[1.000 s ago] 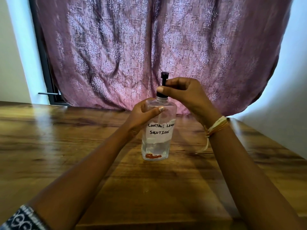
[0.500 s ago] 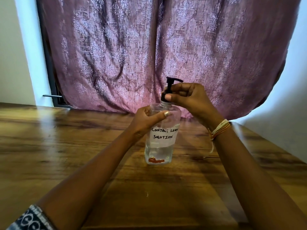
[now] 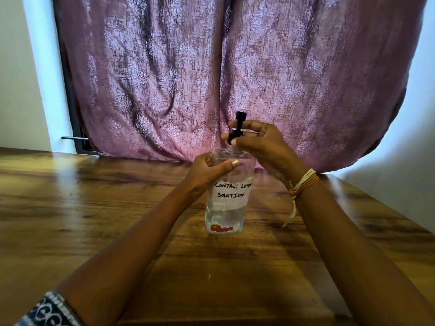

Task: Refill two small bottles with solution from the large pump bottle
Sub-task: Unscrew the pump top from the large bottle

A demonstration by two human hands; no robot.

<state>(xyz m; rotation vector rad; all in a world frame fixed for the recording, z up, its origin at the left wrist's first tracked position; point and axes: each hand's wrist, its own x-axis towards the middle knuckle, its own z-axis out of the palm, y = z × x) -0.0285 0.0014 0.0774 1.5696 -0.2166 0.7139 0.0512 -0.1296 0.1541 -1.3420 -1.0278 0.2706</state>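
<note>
Right hand [image 3: 261, 147]: grip pinched on the black pump head [image 3: 237, 128], fingers curled round its collar, thumb at the front. The pump collar sits a little above the bottle mouth; I can't tell if it's threaded on or free.

Left hand [image 3: 207, 171]: grip wrapped round the shoulder of the large pump bottle [image 3: 227, 196], thumb laid across the front face near the top, pressed to the plastic.

Bottle is upright, base on the tabletop [image 3: 94, 208], roughly centre frame, 12 o'clock from me. Clear body. White label [image 3: 231, 190] on the front, handwritten "CONTACT LENS SOLUTION"; last letters wrap out of sight. Clear liquid inside, level only in the lower part, just below the label's bottom edge as far as I can read it. Red-orange mark [image 3: 221, 228] at the very bottom; can't tell whether it's inside or printed on the base.

Right wrist carries a thread band [image 3: 303, 182], cream and orange strands, with a loose tail hanging down at 4 o'clock from the bottle. Left forearm shows a patterned dark-and-white sleeve [image 3: 50, 310] at the 7 o'clock corner.

Tabletop is glossy wood grain, glare patch at 10 o'clock. Small bright speck [image 3: 209, 276] on the wood at 6 o'clock from the bottle. Mauve patterned curtain [image 3: 211, 74] hangs behind, at 12 o'clock, well apart from the bottle. White wall at both sides.
</note>
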